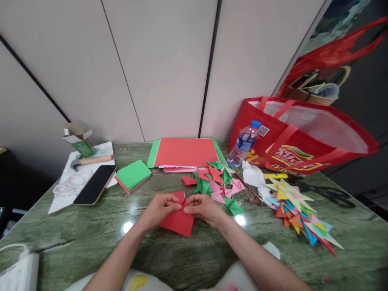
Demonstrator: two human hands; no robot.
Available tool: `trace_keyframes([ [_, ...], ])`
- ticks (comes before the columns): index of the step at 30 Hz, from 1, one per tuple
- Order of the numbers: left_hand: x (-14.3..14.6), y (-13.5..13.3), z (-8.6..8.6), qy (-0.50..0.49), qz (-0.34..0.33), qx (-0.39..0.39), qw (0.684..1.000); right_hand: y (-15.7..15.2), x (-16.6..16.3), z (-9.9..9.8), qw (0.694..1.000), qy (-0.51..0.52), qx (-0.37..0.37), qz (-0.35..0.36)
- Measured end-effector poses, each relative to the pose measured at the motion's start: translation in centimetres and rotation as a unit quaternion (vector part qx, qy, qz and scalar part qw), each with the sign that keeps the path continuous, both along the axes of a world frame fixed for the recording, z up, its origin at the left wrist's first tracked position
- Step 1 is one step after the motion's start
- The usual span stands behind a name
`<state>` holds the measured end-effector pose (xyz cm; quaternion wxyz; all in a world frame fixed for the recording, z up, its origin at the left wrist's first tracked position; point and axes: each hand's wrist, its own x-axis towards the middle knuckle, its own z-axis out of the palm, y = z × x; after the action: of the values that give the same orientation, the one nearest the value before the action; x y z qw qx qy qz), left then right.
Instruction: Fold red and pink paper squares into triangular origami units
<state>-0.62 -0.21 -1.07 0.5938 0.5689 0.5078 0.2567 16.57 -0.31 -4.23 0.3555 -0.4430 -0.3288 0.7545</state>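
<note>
Your left hand (160, 208) and right hand (203, 210) meet over a red paper square (179, 223) at the front middle of the green marble table (91, 242); each hand pinches the square's upper folded edge between thumb and fingertips, a narrow grip closed on the paper.

At 1 o'clock, just beyond your right hand, lies a heap of folded pieces (216, 184) in green, red and pink; it is the nearest clutter. At 3 o'clock, apart from your wrist, a multicoloured pile (298, 212) fans out; behind it sit a white tissue (253, 173), a yellow marker (274, 176) and scissors (330, 194). At 2 o'clock a water bottle (244, 145) leans against a red bag (303, 141). At 12 o'clock a stack of red sheets (184, 152) lies by the wall; at 11 o'clock, a green paper pad (133, 174); at 10 o'clock, a phone (95, 184), with a hammer (91, 161) and a small box (79, 142) behind it.

Bare table opens at 9 o'clock, and at 6 o'clock toward the near edge, where your forearms cross; a white device (18, 275) sits at 8 o'clock by the left corner.
</note>
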Motion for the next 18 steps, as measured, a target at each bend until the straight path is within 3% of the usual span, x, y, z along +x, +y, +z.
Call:
trace_keyframes([
  [18,0.18,-0.09,-0.12,0.013,-0.005,0.015,1.0,-0.05,-0.17,-0.16,1.0,0.004,0.016,-0.012],
])
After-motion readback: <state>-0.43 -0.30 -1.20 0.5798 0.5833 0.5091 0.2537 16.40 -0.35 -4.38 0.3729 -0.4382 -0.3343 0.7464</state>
